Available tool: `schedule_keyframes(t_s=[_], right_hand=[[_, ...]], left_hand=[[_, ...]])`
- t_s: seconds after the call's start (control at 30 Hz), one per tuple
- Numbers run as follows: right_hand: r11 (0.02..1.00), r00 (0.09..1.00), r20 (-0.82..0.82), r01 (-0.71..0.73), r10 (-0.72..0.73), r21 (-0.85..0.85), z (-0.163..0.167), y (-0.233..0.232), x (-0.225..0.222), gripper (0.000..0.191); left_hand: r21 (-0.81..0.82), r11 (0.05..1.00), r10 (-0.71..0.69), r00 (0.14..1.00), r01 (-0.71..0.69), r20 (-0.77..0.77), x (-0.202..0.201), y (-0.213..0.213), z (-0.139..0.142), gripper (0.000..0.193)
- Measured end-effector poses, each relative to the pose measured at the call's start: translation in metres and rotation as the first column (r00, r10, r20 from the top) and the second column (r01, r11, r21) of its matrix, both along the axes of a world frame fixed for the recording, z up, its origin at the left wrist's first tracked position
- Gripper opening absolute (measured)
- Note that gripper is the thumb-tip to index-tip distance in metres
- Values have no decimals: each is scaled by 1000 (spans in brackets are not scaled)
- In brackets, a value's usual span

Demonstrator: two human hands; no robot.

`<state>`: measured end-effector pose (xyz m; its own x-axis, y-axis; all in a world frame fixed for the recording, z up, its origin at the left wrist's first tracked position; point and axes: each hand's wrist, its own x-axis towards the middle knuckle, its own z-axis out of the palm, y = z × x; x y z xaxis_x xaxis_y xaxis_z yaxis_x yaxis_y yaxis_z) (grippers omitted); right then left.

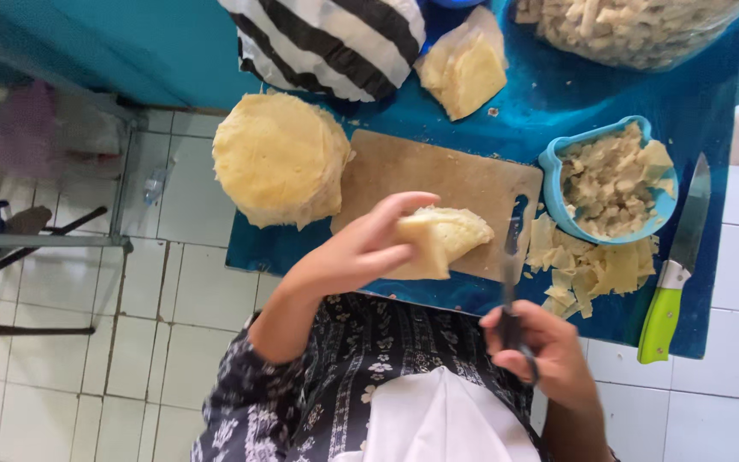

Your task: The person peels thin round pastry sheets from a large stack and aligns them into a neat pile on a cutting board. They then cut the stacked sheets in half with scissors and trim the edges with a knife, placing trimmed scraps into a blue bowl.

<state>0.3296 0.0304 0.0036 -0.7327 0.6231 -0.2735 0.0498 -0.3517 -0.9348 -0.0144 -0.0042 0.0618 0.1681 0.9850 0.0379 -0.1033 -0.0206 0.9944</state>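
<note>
- Right hand (545, 351), lower right of frame: gripping dark scissors (511, 282), blades pointing up.
- Left hand (361, 248), centre: pinching a folded yellow wrapper (446, 238) over the cutting board (429, 184).
- Cut strips (596, 272) and a filled blue bowl (613, 180), right: piling up, judged done.
- Round stack of wrappers (277, 158), upper left: waiting uncut.

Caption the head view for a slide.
Left hand holds a folded pale-yellow flatbread over a wooden cutting board; right hand grips black scissors.

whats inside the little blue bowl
The blue bowl is heaped with pale cut wrapper pieces, rising above its rim. More pieces lie beside it on the table. Its bottom is covered.
</note>
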Motion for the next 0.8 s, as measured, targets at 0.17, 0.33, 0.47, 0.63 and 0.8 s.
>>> schedule_keyframes(t_s=[0.17, 0.33, 0.47, 0.63, 0.8], right_hand=[[946, 961, -69, 278, -270, 167, -3, -3, 34, 58], [930, 940, -135, 332, -313, 156, -13, -9, 56, 58], [941, 944, -141, 316, -299, 119, -29, 0, 65, 58], [948, 946, -160, 301, -282, 108, -41, 13, 67, 57], [942, 947, -110, 315, -303, 116, -51, 20, 73, 57]], left_hand=[[145, 989, 98, 708, 6, -700, 38, 46, -1, 49], [161, 979, 202, 447, -127, -872, 46, 44, -4, 74], [-101, 986, -27, 465, -135, -885, 46, 40, -6, 64], [163, 986, 153, 645, -44, -749, 53, 39, 0, 48], [179, 983, 146, 750, -37, -645, 59, 87, -11, 43]])
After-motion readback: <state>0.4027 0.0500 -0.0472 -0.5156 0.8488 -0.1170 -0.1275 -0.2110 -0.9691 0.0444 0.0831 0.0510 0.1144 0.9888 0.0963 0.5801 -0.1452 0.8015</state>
